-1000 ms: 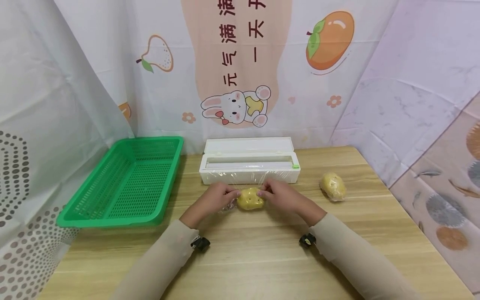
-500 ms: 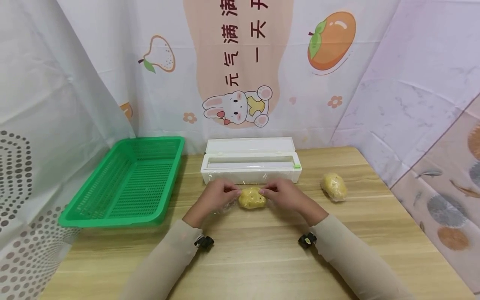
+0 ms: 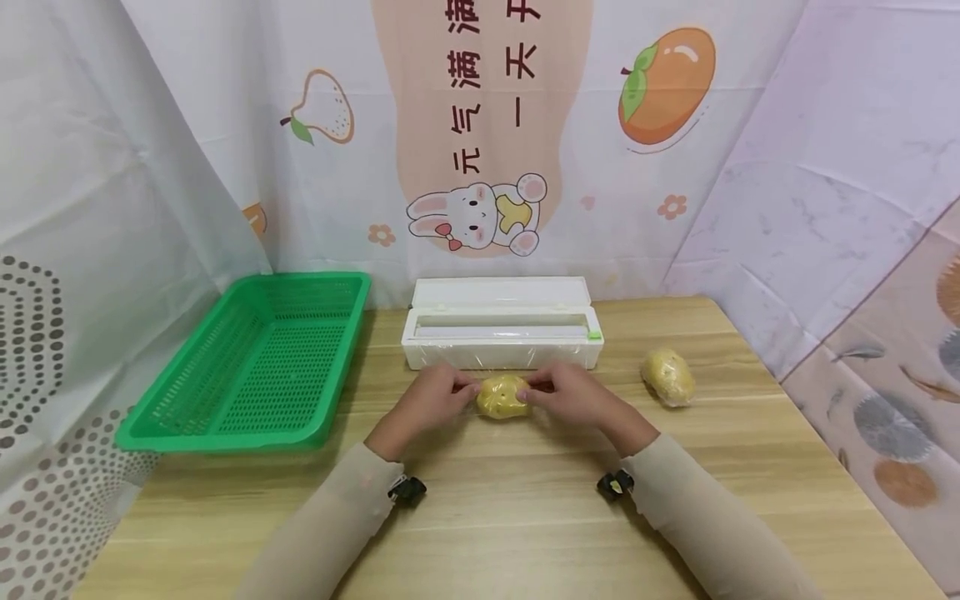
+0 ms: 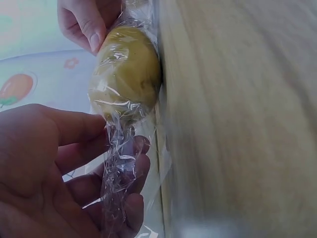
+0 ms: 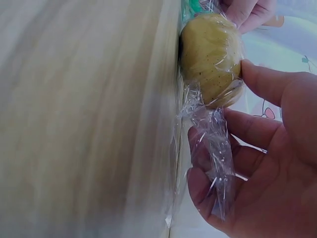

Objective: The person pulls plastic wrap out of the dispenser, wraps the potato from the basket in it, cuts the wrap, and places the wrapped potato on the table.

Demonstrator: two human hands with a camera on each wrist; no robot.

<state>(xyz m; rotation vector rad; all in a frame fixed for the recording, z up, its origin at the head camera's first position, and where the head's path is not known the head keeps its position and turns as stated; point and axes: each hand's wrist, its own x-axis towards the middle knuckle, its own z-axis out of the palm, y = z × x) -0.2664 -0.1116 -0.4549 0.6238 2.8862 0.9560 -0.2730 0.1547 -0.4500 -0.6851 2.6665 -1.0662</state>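
A yellow potato (image 3: 502, 396) in clear plastic wrap lies on the table between the two hands, just before the white wrap dispenser. My left hand (image 3: 438, 398) pinches the gathered plastic wrap (image 4: 119, 173) at the potato's left end; the film's loose tail runs across its curled fingers. At the other end, my right hand (image 3: 570, 394) grips the wrapped potato, its thumb (image 5: 262, 79) pressing on the side. Its other fingers curl behind a second tail of crumpled film (image 5: 213, 148). Film also stretches up to the dispenser's front.
The long white wrap dispenser (image 3: 502, 354) stands at the back with its lid raised and a roll inside. A green plastic basket (image 3: 318, 437) sits on the left. Another wrapped potato (image 3: 669, 377) lies to the right. A printed curtain hangs behind the wooden table (image 3: 525, 533).
The right thumb has shifted slightly lower on the potato's side. Less loose film shows beside the left hand. The potato and both arms stay almost in place.
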